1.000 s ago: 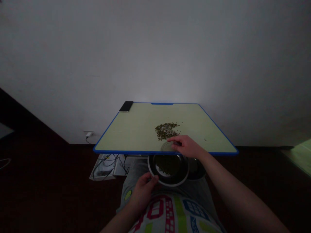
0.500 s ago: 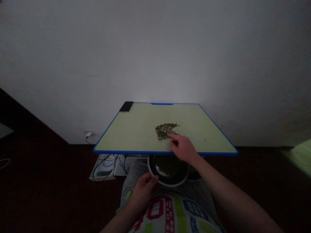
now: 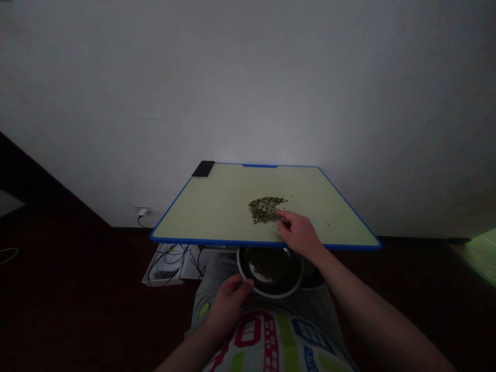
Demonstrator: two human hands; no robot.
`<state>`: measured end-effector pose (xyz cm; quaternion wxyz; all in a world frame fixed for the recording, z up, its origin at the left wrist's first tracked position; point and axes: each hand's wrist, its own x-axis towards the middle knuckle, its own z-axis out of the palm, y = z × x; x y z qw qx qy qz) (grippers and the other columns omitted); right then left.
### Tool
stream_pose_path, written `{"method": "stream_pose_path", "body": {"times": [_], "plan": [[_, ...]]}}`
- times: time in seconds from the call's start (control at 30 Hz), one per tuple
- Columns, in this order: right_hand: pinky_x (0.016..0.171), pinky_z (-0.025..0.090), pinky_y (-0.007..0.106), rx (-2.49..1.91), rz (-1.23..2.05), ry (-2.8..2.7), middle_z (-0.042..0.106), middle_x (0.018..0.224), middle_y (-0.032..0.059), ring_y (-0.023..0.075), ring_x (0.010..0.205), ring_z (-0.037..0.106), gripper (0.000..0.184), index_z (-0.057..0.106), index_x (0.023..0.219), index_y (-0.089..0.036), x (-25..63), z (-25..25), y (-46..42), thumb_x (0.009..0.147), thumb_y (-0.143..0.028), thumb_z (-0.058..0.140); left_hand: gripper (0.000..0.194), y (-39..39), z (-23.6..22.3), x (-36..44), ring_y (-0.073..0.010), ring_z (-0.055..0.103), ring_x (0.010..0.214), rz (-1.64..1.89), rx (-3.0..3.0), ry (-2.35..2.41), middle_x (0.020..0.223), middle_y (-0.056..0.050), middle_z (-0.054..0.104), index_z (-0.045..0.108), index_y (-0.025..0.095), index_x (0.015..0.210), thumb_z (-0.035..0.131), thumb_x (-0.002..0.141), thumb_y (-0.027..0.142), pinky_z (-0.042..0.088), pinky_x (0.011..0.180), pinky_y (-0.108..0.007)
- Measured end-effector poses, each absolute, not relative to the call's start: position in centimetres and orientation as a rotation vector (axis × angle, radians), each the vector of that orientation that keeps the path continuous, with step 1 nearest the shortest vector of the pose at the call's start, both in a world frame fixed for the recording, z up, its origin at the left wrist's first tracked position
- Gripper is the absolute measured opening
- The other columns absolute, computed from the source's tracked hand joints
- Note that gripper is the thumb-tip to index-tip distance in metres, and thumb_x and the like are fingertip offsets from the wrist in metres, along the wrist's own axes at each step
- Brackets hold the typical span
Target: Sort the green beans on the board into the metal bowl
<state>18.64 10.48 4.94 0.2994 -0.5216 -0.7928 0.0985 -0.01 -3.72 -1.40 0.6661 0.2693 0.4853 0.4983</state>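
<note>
My right hand [image 3: 299, 233] rests at the near edge of a pale green board [image 3: 217, 217] with a blue rim, its fingertips beside a small heap of dark green beans [image 3: 265, 209]. Under those fingers is a thin translucent piece, perhaps plastic [image 3: 273, 226], touching the heap's near side. Below the board's front edge, my left hand [image 3: 228, 305] grips the rim of a round dark bowl [image 3: 269, 271] in my lap. Its steel inside holds a layer of similar beans [image 3: 269, 263].
A black phone [image 3: 203, 169] lies at the board's far left corner. A second dark bowl [image 3: 313, 279] sits partly hidden behind the first. Cables and a white box [image 3: 170, 264] lie on the floor at left, and a charger [image 3: 142, 212] is plugged into the wall.
The translucent piece now appears narrower and sits closer to the heap, with my right hand shifted slightly right. My left hand and the bowl have barely moved.
</note>
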Motion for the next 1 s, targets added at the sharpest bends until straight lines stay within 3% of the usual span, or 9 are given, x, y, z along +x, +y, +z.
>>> {"method": "stream_pose_path", "body": {"times": [0.43,1.0], "plan": [[0.061,0.044,0.028,-1.387,0.320,-2.046,0.068,0.065,0.0033,0.0156,0.055,0.056,0.039,0.072,0.113,-0.013,20.0,4.3,10.3,0.082,-0.025,0.051,0.032,-3.7,-1.7,0.0,-0.0229,0.071,0.076,1.132,0.579,1.090,0.074,-0.001,0.079,0.076,0.019,0.076,0.084,0.059,0.046,0.055,0.077,-0.033],[0.063,0.045,0.031,-1.427,0.318,-2.045,0.067,0.068,0.0052,0.0173,0.058,0.057,0.040,0.070,0.115,-0.011,21.0,4.3,11.0,0.083,-0.027,0.050,0.035,-3.7,-1.3,0.0,-0.0211,0.071,0.071,1.129,0.565,1.109,0.069,0.001,0.078,0.075,0.021,0.071,0.086,0.054,0.049,0.055,0.073,-0.030]]}}
